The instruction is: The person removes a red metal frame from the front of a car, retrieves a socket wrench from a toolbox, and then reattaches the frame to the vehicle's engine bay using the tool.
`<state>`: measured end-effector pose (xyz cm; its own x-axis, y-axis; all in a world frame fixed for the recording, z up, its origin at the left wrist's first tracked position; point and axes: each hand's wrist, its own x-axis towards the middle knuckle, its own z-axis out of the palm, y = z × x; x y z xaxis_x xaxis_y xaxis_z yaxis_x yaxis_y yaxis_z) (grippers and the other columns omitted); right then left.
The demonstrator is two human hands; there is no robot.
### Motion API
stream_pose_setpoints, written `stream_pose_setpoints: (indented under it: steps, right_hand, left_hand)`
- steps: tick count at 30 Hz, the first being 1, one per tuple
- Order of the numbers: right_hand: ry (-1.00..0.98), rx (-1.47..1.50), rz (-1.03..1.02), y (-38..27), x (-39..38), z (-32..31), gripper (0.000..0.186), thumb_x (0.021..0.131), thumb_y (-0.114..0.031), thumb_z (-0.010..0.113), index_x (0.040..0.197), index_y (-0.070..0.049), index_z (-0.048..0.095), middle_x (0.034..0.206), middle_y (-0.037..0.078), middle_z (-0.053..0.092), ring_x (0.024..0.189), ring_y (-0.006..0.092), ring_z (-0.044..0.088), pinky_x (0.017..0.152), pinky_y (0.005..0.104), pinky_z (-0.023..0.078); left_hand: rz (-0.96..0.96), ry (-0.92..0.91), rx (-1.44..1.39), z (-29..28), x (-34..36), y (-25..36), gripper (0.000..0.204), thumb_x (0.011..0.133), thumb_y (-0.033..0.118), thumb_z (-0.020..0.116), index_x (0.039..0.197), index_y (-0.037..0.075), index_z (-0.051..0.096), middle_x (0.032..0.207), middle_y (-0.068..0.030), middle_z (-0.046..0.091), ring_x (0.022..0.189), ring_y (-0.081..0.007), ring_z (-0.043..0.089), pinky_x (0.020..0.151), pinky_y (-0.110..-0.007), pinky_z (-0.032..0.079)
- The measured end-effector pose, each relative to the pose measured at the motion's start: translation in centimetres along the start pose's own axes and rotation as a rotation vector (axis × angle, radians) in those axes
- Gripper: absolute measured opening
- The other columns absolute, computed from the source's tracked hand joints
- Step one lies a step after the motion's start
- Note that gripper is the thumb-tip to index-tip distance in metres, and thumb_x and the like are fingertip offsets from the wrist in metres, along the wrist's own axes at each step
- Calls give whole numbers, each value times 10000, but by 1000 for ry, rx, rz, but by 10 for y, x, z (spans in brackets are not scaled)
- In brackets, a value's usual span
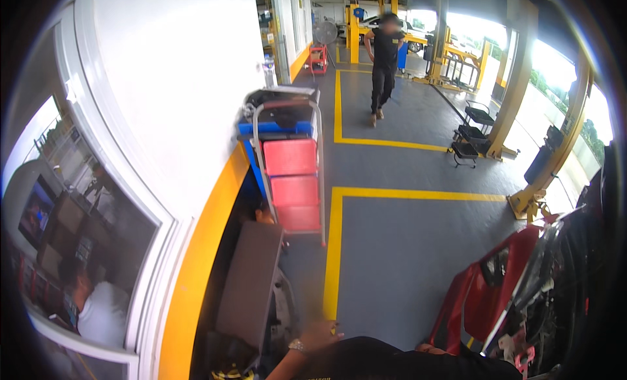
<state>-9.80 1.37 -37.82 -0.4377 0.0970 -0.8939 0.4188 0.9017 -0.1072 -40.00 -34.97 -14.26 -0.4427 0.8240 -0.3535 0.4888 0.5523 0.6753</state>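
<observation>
1. Left hand (pixel 320 332), lowest in view, wristwatch (pixel 296 345) on it. The fingers lie loosely spread and hold nothing. It hangs over the grey floor (pixel 405 249), just right of item 3.
2. Right hand (pixel 428 347): only a sliver of skin shows past the dark shirt. I cannot tell whether the fingers are open or closed.
3. Dark panel (pixel 248 285), a flat brownish-grey slab leaning by the wall base, is the thing nearest the left hand. It is untouched.
4. Red vehicle (pixel 486 292), lower right, has a raised red body part and a glazed edge. Neither hand reaches it.
5. Progress, as I judge it: nothing has been picked up and no tool is out, so any handling has yet to begin.
6. Tool cart (pixel 290 177): red drawers all shut in a grey frame, with clutter on top. It stands against the wall with its right side just beside the yellow floor line (pixel 333 249).
7. Edges: a white wall with a yellow band (pixel 196 275) and an office window (pixel 72 236) lie to the left. The vehicle closes in the right.
8. Open room: the bay floor between cart and vehicle runs clear ahead.
9. Low black stools (pixel 471 135) sit beside a yellow lift post (pixel 513 92).
10. A person in black (pixel 384 60) walks far down the aisle, well apart.
</observation>
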Motion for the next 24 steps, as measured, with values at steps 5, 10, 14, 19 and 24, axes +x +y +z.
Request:
stream_pose_setpoints:
  steps: [5,10,14,19,24]
  right_hand:
    - [-196,-275,17,-15,41,-110,392,995,-96,475,1362,-93,612,1403,120,594,1286,320,564,998,454,517]
    - [431,988,80,-57,41,-256,363,994,-172,517,1337,-118,626,1294,86,664,1184,253,636,972,354,514]
    - [427,811,126,-58,44,-328,335,986,-192,525,1279,-123,673,1202,90,715,1067,258,674,921,365,531]
    - [189,619,198,28,120,-384,385,977,-203,491,1327,-207,651,1264,134,683,1161,333,653,1010,429,513]
    - [292,757,122,101,189,-505,391,971,-135,474,1318,-185,647,1264,158,677,1184,351,636,1004,417,522]
  left_hand:
    - [138,13,-51,-90,72,-44,509,979,407,599,1364,75,574,1211,-188,678,1101,-315,665,957,-409,518]
    - [350,66,-307,-236,168,-10,496,967,97,638,1442,59,499,1166,-99,688,1075,-170,656,942,-320,518]
    - [838,125,-455,-356,259,113,515,939,-7,619,1436,14,487,1214,-152,656,1124,-240,648,989,-397,503]
    - [1401,60,-589,-455,339,245,532,898,-9,660,1398,12,481,1261,-186,637,1131,-294,649,951,-395,514]
    - [1554,81,-698,-506,427,303,595,917,-8,635,1465,28,404,1328,-184,588,1140,-270,633,939,-382,503]
